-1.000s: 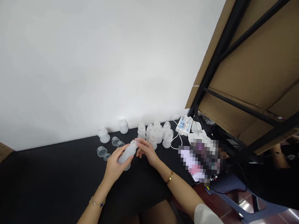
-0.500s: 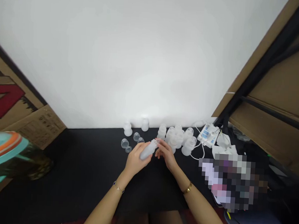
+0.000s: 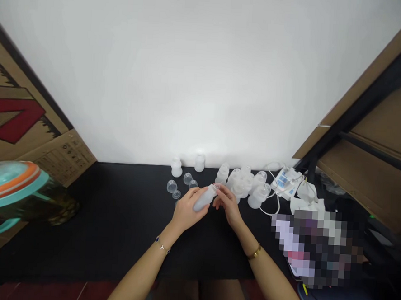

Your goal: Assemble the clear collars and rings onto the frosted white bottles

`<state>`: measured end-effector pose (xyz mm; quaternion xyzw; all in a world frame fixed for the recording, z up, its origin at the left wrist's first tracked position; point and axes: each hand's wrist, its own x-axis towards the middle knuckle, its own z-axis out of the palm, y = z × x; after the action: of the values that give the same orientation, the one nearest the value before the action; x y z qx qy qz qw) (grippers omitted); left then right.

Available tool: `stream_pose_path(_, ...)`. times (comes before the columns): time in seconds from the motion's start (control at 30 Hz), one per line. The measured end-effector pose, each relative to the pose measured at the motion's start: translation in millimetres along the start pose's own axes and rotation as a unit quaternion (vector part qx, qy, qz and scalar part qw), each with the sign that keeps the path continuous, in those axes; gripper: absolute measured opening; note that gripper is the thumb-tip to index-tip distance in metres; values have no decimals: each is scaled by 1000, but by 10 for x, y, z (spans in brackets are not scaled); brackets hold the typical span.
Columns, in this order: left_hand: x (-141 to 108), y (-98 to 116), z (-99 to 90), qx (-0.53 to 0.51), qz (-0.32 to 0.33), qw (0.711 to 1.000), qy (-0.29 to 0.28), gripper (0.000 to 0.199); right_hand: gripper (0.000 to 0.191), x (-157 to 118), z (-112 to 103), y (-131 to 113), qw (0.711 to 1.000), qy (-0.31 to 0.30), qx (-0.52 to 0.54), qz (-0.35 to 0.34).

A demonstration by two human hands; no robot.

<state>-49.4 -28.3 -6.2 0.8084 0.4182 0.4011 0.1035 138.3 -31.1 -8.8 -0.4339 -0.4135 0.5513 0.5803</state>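
My left hand is wrapped round a translucent white plastic bottle, which tilts with its neck up and to the right. At that neck, the fingers of my right hand pinch a small clear plastic piece, its exact shape hard to make out. Just beyond my left hand lie clear domed caps and a small clear disc. Two similar capless bottles, a left one and a right one, stand by the wall. Right of my hands is a cluster of bottles with clear caps.
A black table meets a white wall. A power strip with white cables and crumpled paper lies at the right. On the left are a large jar with a teal and orange lid and a cardboard box.
The view has shifted slightly, so objects sit a little differently in the picture. Both hands keep their hold at the bottle, with the right fingers still at its neck.
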Motion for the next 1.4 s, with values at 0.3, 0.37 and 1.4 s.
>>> stream_pose_path(0.3, 10, -4, -21, -27, -17, 999, -19, 49, 48, 1, 15, -26, 1000, -9, 7, 1)
stream_pose_path(0.37, 19, 3, -28, -45, -18, 999, -19, 48, 49, 0, 10, -25, 1000, -11, 7, -1)
stream_pose_path(1.4, 75, 39, -44, -210, -62, 975, -22, 45, 48, -30, -2, -5, 999, 9, -15, -37)
